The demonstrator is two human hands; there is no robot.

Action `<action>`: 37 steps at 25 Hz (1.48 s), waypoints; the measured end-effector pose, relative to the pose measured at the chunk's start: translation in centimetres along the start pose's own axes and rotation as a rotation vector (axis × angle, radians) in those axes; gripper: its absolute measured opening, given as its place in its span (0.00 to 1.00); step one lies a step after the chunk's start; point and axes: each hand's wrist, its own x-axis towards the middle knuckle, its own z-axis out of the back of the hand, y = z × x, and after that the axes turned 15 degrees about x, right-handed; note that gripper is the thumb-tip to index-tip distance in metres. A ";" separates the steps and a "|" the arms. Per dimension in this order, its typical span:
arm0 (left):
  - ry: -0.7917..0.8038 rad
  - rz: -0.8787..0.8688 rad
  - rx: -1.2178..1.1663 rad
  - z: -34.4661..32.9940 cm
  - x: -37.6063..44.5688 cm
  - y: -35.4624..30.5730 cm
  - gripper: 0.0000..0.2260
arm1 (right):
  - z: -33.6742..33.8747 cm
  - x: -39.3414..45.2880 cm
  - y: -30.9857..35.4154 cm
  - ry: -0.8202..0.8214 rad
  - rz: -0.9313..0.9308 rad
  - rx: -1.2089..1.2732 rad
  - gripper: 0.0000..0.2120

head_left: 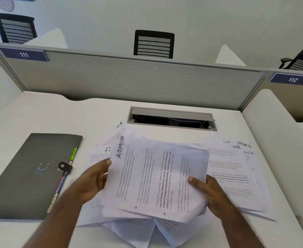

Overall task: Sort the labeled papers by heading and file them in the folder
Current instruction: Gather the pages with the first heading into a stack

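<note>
Thin white printed sheets headed ADMIN (157, 176) are pinched at opposite edges by left hand (91, 178) and right hand (207, 192); light, floppy, best supported edgewise; grey folder (27, 172) lies left.

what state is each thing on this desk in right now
grey snap-button folder: closed, flat on desk
white ADMIN paper stack: lifted, held by both hands
left hand: grips stack's left edge
right hand: grips stack's right edge
loose labelled sheets: spread unsorted on desk
grey cable hatch: lid open
</note>
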 end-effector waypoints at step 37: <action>-0.262 -0.187 0.334 -5.7 2.4 0.6 0.15 | -0.3 1.3 -2.2 -0.189 0.248 -0.145 0.40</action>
